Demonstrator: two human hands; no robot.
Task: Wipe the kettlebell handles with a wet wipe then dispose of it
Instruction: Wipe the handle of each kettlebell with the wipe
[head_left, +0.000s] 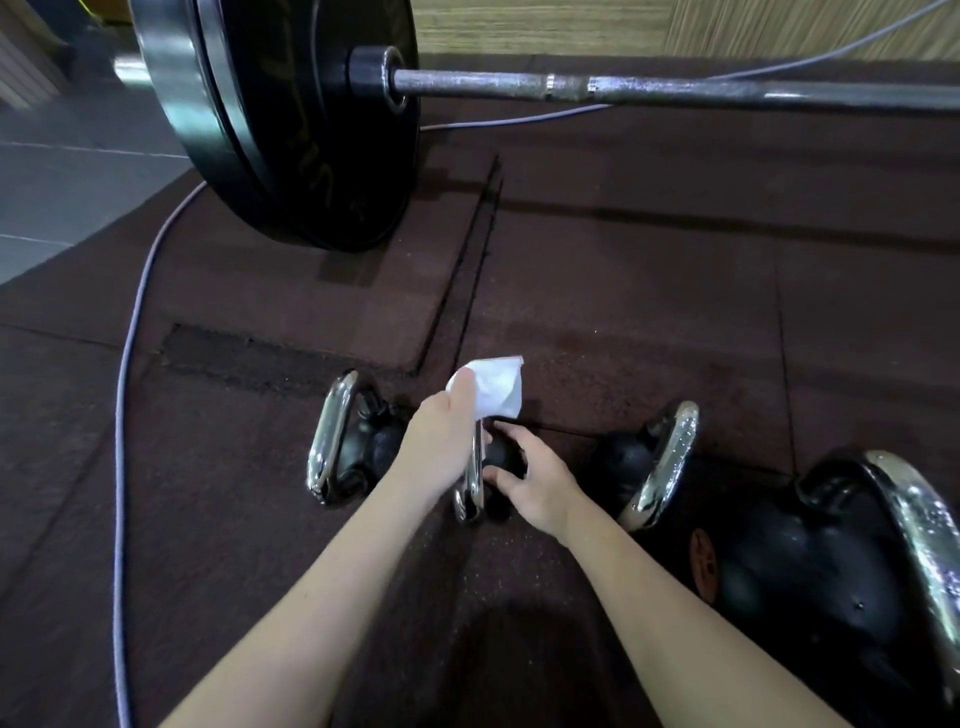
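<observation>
Several black kettlebells with chrome handles stand in a row on the dark rubber floor. My left hand (441, 441) holds a white wet wipe (493, 387) against the top of the chrome handle (474, 478) of the middle small kettlebell (501, 460). My right hand (537, 480) grips that kettlebell's black body from the right. Another small kettlebell (358, 447) stands to the left. A third kettlebell (660, 462) and a large kettlebell (841, 545) stand to the right.
A barbell (649, 88) with black plates (280, 119) rests on the floor ahead. A purple cable (124, 395) runs down the left side and behind the bar. Grey tile floor (62, 171) lies at the far left.
</observation>
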